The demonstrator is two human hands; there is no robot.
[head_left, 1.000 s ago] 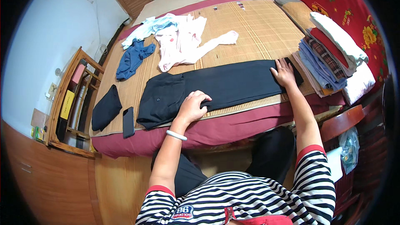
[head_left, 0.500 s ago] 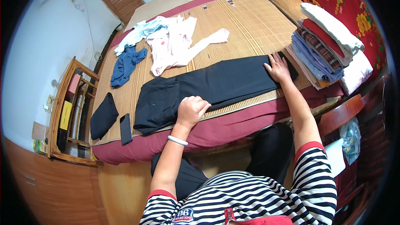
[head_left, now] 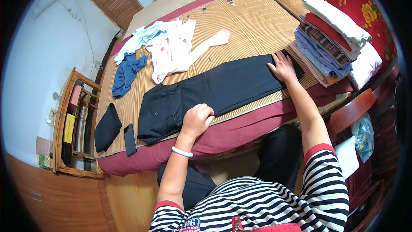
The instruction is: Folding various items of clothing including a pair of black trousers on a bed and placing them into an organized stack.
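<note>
A pair of black trousers (head_left: 234, 83), folded lengthwise, lies across the near part of the bamboo mat, its buttoned waist end at left. My left hand (head_left: 197, 119) is closed at the near edge of the trousers beside the waist part, fingers curled under and partly hidden. The right hand (head_left: 282, 67) lies flat on the leg end at right, its fingers stretched out and slightly apart. Close to the waist end rest a dark phone (head_left: 130, 139) and a small folded black garment (head_left: 108, 127).
The bamboo mat (head_left: 253, 21) covers the bed. Pink (head_left: 171, 53), pale blue (head_left: 141, 38) and dark blue (head_left: 127, 75) garments lie loose beyond the trousers. A tall stack of folded clothes (head_left: 324, 45) stands at right, near a wooden chair (head_left: 352, 109). A wooden rack (head_left: 64, 120) is at left.
The whole view has shifted slightly. Both hands keep nearly the same places on the trousers, which look unmoved on the mat.
</note>
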